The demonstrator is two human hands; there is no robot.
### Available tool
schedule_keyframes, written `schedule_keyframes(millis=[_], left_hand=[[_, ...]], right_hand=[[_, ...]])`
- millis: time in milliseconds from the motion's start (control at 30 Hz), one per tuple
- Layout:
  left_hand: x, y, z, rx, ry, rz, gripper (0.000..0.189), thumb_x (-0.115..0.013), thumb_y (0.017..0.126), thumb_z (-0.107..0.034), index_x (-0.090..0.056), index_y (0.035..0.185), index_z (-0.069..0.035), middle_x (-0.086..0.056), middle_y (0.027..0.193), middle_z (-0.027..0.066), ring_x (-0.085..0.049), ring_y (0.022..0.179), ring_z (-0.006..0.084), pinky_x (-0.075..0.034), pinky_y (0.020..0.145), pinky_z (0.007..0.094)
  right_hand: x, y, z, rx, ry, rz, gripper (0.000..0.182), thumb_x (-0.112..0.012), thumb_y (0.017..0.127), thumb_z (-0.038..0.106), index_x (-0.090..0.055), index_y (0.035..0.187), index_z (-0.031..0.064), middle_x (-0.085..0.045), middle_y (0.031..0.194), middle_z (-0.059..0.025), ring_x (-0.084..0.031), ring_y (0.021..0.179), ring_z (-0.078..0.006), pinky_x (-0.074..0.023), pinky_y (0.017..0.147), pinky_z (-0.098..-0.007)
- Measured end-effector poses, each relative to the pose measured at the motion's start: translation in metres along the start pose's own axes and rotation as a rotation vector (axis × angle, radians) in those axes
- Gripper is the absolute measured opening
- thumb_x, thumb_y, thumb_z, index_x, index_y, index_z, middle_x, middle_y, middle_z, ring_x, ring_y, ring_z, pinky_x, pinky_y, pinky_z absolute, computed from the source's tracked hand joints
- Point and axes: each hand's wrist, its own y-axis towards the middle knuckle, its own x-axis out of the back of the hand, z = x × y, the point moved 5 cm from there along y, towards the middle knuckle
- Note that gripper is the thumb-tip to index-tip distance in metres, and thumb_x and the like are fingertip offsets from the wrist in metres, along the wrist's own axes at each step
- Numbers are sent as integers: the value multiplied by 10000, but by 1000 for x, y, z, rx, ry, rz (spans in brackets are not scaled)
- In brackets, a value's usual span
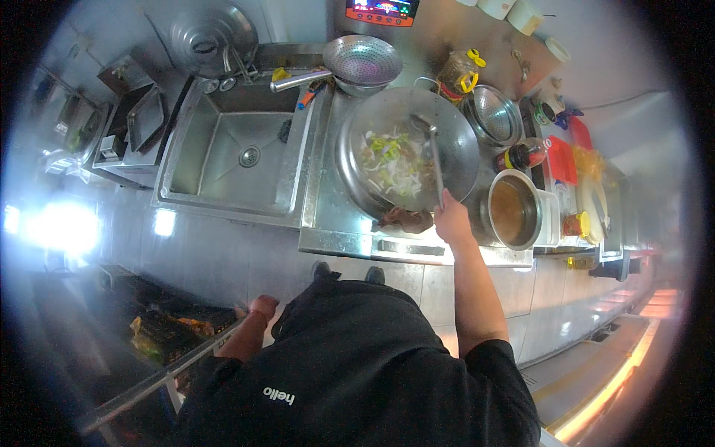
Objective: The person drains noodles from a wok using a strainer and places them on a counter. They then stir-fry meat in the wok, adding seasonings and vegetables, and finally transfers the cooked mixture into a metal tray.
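My right hand (451, 219) is closed around the handle of a metal ladle (437, 156), whose bowl rests inside a large wok (461, 131). White and green sliced vegetables (394, 162), perhaps onion or scallion, lie in the wok with steam over them. A crumpled brown cloth (408, 220) sits against the wok's near rim, just left of my right hand. My left hand (263, 307) hangs low beside my body, away from the counter, near a metal rail (184, 363). Its fingers are too indistinct to read.
Left of the wok is a steel sink (223, 134). A perforated strainer (363, 58) sits behind it. To the right stand a pot of brown liquid (513, 209), a dark sauce bottle (522, 155), a colander (494, 114) and a red tray (560, 159). An oil jug (458, 75) stands behind.
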Motion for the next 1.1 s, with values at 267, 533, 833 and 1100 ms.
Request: schedule_keyframes(millis=[267,533,833,1100], left_hand=[[3,31,3,-127,97,-75,230,-560,847,-100,-700,1023,-148,-698,1067,117,-655,1051,328,-537,894,442],[20,33,4,-91,67,-105,211,-565,826,-103,-704,980,-144,-704,1042,116,-667,1023,320,-558,839,439],[-5,52,13,-149,70,-169,216,-546,849,-147,-711,988,-153,-705,997,104,-662,1016,317,-558,817,431],[-19,51,20,-113,86,-150,207,-547,861,-154,-713,984,-157,-703,1028,108,-663,1035,311,-538,886,417]], right_hand=[[96,-96,-15,132,-40,69,518,-635,790,33,-611,1306,73,-654,1137,-253,-629,1072,-407,-502,914,-429],[225,-147,33,-134,-177,265,522,-682,766,36,-621,1284,67,-675,1068,-239,-687,969,-348,-520,849,-363],[48,-77,-60,92,-150,32,521,-617,838,75,-551,1354,67,-593,1287,-243,-582,1156,-422,-473,991,-423],[-8,-16,-8,-461,805,104,524,-595,885,92,-523,1404,67,-577,729,-33,-522,530,-104,-430,454,-269]])
